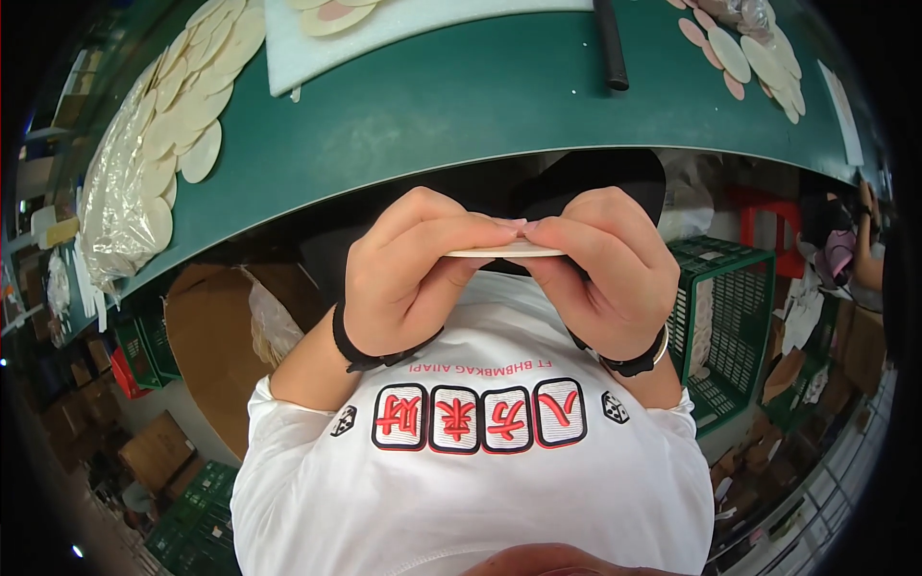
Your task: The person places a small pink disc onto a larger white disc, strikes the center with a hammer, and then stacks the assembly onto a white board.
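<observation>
Both my hands are raised in front of my white T-shirt, just below the edge of the green table (480, 106). Between them I hold a thin, flat cream-coloured oval piece (506, 252), seen edge-on. My left hand (403, 278) pinches its left end with thumb and fingertips. My right hand (605, 278) pinches its right end the same way. The fingertips of the two hands nearly meet on top of the piece. A black band sits on each wrist.
A pile of cream ovals (182, 106) partly in clear plastic lies at the table's left, more ovals (749, 53) at the right, with a white foam sheet (403, 29) and black rod (610, 43) between. Below are a green crate (740, 317), cardboard box (206, 336), and another person (855, 250).
</observation>
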Demonstrator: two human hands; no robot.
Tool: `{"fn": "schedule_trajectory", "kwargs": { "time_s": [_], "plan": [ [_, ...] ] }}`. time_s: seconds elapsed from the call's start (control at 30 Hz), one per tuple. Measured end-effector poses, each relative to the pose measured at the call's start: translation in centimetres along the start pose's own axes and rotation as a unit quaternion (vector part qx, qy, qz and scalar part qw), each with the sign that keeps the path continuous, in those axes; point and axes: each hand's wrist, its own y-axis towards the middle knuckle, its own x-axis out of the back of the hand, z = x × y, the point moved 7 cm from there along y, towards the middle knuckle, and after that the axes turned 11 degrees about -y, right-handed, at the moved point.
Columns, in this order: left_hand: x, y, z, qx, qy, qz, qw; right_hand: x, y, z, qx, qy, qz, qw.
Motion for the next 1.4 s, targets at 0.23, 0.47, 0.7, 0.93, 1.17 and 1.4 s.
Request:
{"fn": "schedule_trajectory", "kwargs": {
  "time_s": [0.23, 0.47, 0.7, 0.93, 1.17, 1.4],
  "plan": [
    [0.7, 0.7, 0.7, -0.008, 0.020, 0.027, 0.999, -1.2, -0.7, -2.6, -0.126, 0.146, -0.043, 0.980],
    [0.9, 0.2, 2.5, 0.010, -0.047, -0.020, 0.999, -2.2, -0.2, -2.9, -0.105, 0.155, 0.009, 0.982],
    [1.3, 0.1, 3.1, 0.096, -0.070, -0.048, 0.992, -3.5, -0.6, -3.9, -0.195, 0.212, 0.033, 0.957],
    [1.5, 0.2, 3.6, 0.104, -0.076, -0.064, 0.990, -4.9, -1.1, -4.7, -0.260, 0.329, 0.033, 0.907],
    [1.2, 1.0, 2.5, -0.017, -0.022, -0.017, 0.999, -2.0, -1.5, -3.4, -0.039, 0.058, -0.113, 0.991],
    [0.6, 0.4, 3.2, -0.012, -0.130, -0.033, 0.991, -1.8, -0.9, -3.0, -0.043, 0.072, -0.084, 0.993]
  ]
}}
